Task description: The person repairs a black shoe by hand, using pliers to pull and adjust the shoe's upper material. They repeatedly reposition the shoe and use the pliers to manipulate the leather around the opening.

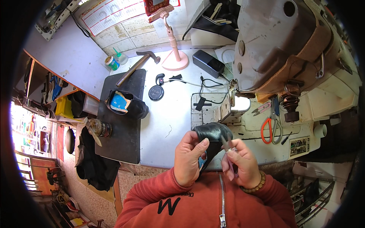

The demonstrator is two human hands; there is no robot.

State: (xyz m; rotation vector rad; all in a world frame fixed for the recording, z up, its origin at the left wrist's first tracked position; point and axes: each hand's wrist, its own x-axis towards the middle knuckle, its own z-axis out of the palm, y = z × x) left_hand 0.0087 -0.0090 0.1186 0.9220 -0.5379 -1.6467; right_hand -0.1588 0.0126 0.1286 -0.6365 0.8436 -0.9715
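Observation:
My left hand (190,156) is closed around a black leather shoe upper (213,132), held up at the table's near edge in front of my chest. A bit of blue shows below it beside my thumb. In my right hand (243,161) is a small pair of pink-handled snips (227,145), with the blades against or very near the upper's right side. Those blades are smeared, so whether they are parted cannot be told. Another black shoe piece (140,109) with a blue inside lies on a dark board (118,142) at the left.
A large sewing machine (281,49) fills the right side. On its bed lie orange-handled scissors (267,131) and pink snips (262,109). A hammer (133,69), a pink stand (175,60), a black box (208,64) with cables and a jar with a brush (99,128) stand or lie around.

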